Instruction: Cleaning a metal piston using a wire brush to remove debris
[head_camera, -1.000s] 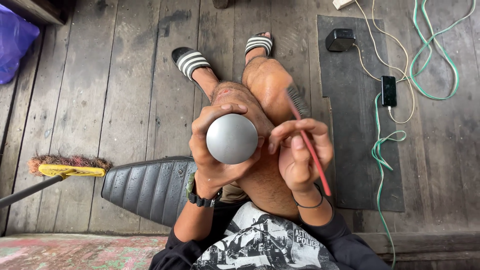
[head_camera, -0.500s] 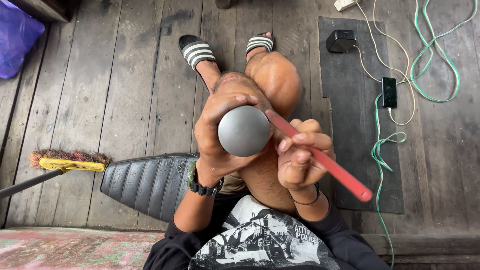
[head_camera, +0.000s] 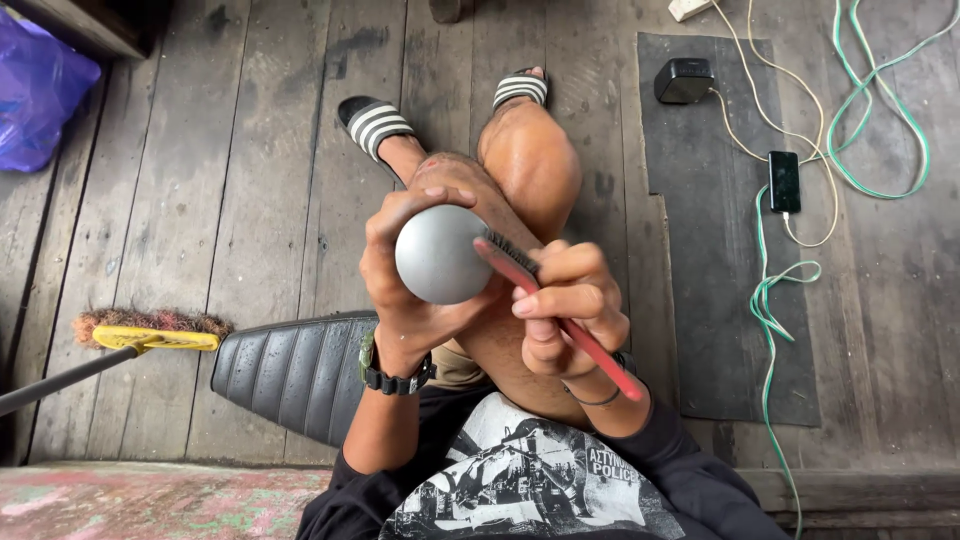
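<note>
Hands meet above the person's crossed knees: the left hand (head_camera: 405, 290) cups a smooth grey ball-shaped object (head_camera: 443, 254), its fingers (head_camera: 400, 212) curled over the top and round the far side so the thing is gripped firmly in the palm. The right hand (head_camera: 565, 305) has its fingers closed tight about the handle of a red brush (head_camera: 560, 315), whose dark bristled head lies against the right edge of the grey ball, touching it. A black watch (head_camera: 392, 372) sits on the left wrist. The person is seated on a black ribbed cushion (head_camera: 285, 372) laid on the grey wooden floor (head_camera: 250, 180), feet in striped sandals (head_camera: 372, 124). To the left lies a broom (head_camera: 150, 335) with a yellow head, and a purple bag (head_camera: 40, 95) in the far corner. To the right, on a dark mat (head_camera: 715, 300), rests a phone (head_camera: 783, 181) on a cable, near a black charger block (head_camera: 684, 80) and loose green cords (head_camera: 775, 300).
</note>
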